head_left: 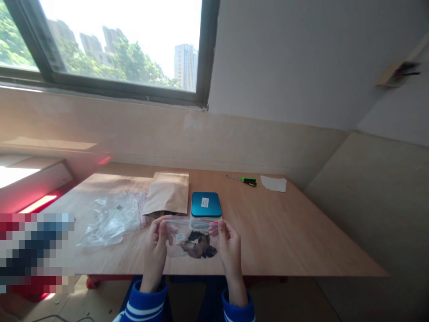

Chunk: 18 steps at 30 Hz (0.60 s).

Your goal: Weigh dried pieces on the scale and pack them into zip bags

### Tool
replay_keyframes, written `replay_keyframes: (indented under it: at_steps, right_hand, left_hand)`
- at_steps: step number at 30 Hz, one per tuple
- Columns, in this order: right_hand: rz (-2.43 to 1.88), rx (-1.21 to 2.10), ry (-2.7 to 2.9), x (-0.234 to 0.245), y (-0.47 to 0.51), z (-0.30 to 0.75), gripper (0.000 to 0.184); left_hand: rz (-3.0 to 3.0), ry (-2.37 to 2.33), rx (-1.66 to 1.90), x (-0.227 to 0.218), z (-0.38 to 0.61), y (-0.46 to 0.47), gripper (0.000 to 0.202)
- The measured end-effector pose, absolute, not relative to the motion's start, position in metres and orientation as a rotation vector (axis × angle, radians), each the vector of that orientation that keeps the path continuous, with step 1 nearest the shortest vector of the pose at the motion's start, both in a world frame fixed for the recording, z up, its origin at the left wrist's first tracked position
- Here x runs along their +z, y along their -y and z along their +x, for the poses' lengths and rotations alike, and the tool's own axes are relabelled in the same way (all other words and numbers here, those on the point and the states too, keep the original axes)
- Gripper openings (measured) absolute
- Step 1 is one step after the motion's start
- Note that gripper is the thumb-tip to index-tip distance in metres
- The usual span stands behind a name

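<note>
Between my two hands a clear zip bag (174, 249) is stretched out above the table's front part, with dark brown dried pieces (200, 246) inside, perhaps dried fungus. My left hand (156, 241) pinches its upper left corner, and my right hand (229, 243) pinches the upper right corner. A small white label shows through the plastic. Just behind the bag lies a blue-lidded kitchen scale or flat box (207, 204) with a white sticker. Left of that, a brown kraft paper bag (169, 192) lies with its mouth toward me, and dark contents show at the opening.
Several clear zip bags (114, 219) lie in a heap at the table's left. A green and black screwdriver (248, 180) and a torn piece of white paper (274, 184) rest near the back edge of the wooden table (295, 237). The wall and window stand behind.
</note>
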State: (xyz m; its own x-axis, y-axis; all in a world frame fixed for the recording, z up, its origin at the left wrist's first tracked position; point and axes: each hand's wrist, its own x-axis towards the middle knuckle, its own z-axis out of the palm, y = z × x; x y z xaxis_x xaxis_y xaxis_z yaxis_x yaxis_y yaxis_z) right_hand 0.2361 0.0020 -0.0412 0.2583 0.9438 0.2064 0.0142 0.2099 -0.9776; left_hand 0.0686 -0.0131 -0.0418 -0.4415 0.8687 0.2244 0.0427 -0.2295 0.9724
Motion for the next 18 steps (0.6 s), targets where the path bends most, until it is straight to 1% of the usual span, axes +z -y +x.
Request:
replay_keyframes:
  at_steps: [5,10,16,18]
  right_hand:
    - [-1.231,0.759,1.083,-0.045,-0.003,0.246,0.056]
    - [-1.259,0.669,1.090,-0.049,-0.004,0.249,0.056]
    - [-1.274,0.553,1.134,-0.054,-0.005,0.243,0.053]
    - [-1.264,0.469,1.223,-0.054,-0.004,0.242,0.048]
  left_hand:
    - [1.096,-1.326,1.675,-0.045,0.073,0.011,0.034]
    - [1.058,-1.335,1.600,-0.051,0.071,0.011,0.034]
    - [1.112,-1.475,1.747,-0.046,0.074,0.018,0.029]
    - [1.115,-1.497,1.812,-0.045,0.076,0.022,0.026]
